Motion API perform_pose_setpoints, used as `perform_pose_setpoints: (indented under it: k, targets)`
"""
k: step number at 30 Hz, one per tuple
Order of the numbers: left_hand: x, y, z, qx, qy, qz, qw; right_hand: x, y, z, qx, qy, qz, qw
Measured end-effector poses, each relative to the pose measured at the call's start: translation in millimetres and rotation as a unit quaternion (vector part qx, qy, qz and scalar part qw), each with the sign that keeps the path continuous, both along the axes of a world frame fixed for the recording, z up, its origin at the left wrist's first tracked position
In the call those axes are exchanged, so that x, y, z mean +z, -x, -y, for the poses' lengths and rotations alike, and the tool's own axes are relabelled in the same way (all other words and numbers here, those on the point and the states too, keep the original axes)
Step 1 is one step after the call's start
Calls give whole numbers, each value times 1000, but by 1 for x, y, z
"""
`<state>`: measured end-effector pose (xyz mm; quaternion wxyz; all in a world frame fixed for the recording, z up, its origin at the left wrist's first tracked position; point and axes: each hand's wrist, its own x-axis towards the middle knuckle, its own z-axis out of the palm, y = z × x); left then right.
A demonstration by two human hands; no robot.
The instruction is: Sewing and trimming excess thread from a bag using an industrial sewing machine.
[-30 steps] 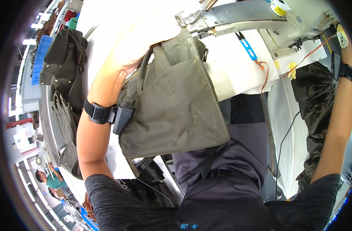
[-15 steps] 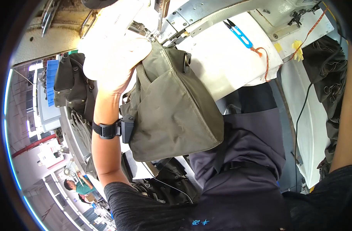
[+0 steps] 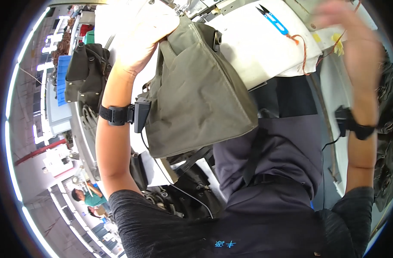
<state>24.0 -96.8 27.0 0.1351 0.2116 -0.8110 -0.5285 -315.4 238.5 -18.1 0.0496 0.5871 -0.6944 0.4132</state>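
An olive-green fabric bag (image 3: 200,94) hangs down over the table's near edge toward my lap. At its narrow top end, my left hand (image 3: 147,36) grips the cloth, thumb lying along it; bright light washes out much of this hand. A small metal fitting (image 3: 217,39) shows on the bag's right side. My right hand (image 3: 344,26) is raised at the upper right, away from the bag, its fingers smeared by motion. Blue-handled thread snips (image 3: 276,23) with an orange cord lie between the hands on a white padded surface (image 3: 252,51).
Metal machine parts (image 3: 200,9) border the top edge. Another dark olive bag (image 3: 88,73) stands at the left, near a blue bin (image 3: 63,79). More dark bags lie below the table and at the far right. A person in green (image 3: 93,198) works in the background.
My right hand has come in from the right edge and risen to the upper right. The left hand still holds the bag in nearly the same place; the whole view has shifted somewhat.
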Motion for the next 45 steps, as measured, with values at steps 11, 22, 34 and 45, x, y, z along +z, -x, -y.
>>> perform_pose_setpoints:
  k: [11,22,34,45]
  targets:
    - [32,5,-28,-3,193,212,958,-40,-161,137,345,35,608,714]
    - [31,6,-49,-10,309,109,945,12,-172,119,263,-6,644,719]
    - [34,13,-48,12,69,89,994,13,-171,132,250,-9,699,670]
    - [46,24,-40,-29,192,161,968,51,-138,141,41,100,-44,993]
